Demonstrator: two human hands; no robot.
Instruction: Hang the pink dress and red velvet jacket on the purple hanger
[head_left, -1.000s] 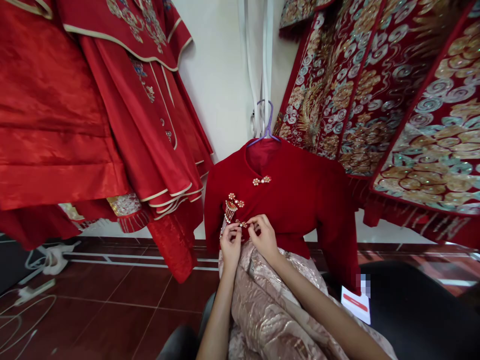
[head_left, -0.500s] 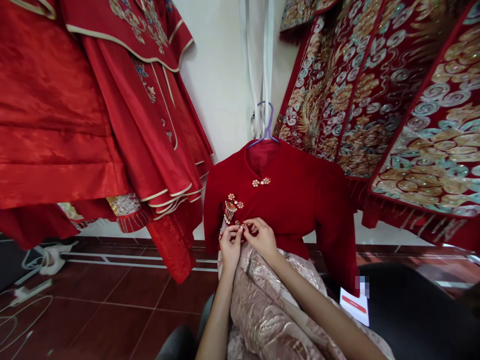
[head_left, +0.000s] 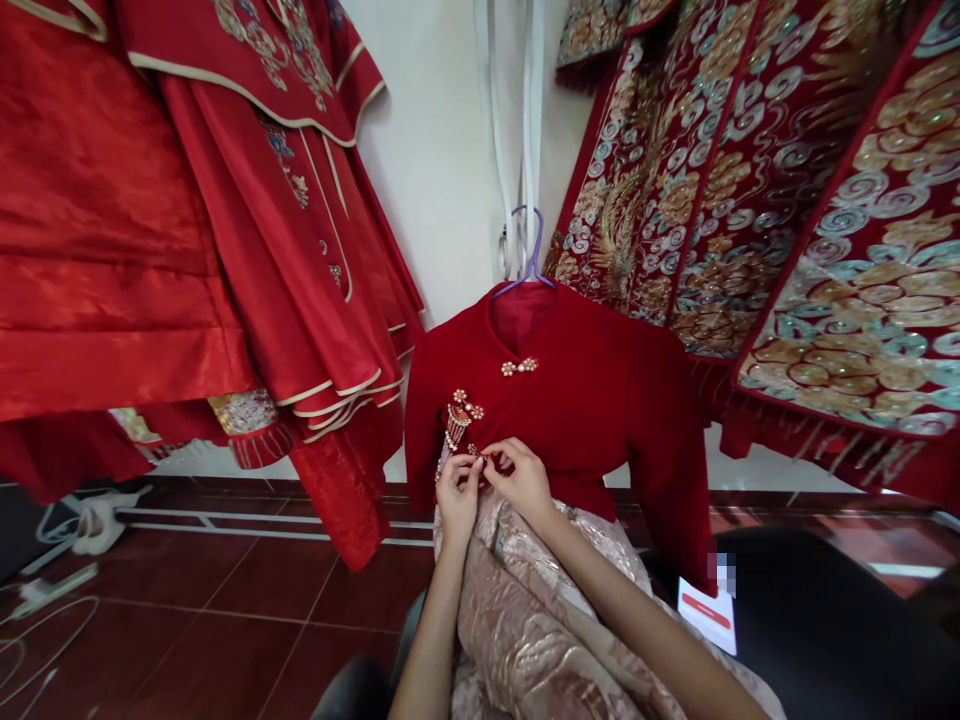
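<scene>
A dark red velvet jacket (head_left: 570,390) hangs on a purple hanger (head_left: 535,250). Both my hands are at its lower front edge. My left hand (head_left: 457,492) pinches a small jewelled flower fastener (head_left: 473,449), of which only part shows between the fingers. On its other side my right hand (head_left: 521,482) has thumb and forefinger closed at the same fastener. Just above hangs a beaded tassel brooch (head_left: 457,424) with flower ornaments, and another jewelled flower clasp (head_left: 520,367) sits at the neckline. Beneath the jacket falls a pale pink brocade skirt (head_left: 525,620).
Red gowns (head_left: 277,230) hang at left, and heavily embroidered robes (head_left: 720,200) at right. White straps (head_left: 529,130) hang down by the hanger. On a black seat (head_left: 817,610) at right lies a white and red card (head_left: 706,615). Cables, a power strip (head_left: 56,590) and light shoes (head_left: 97,525) are at lower left.
The fingers have shifted slightly at the fastener, with less of it visible between them. The whole view has moved a little; both hands stay in the same place on the jacket.
</scene>
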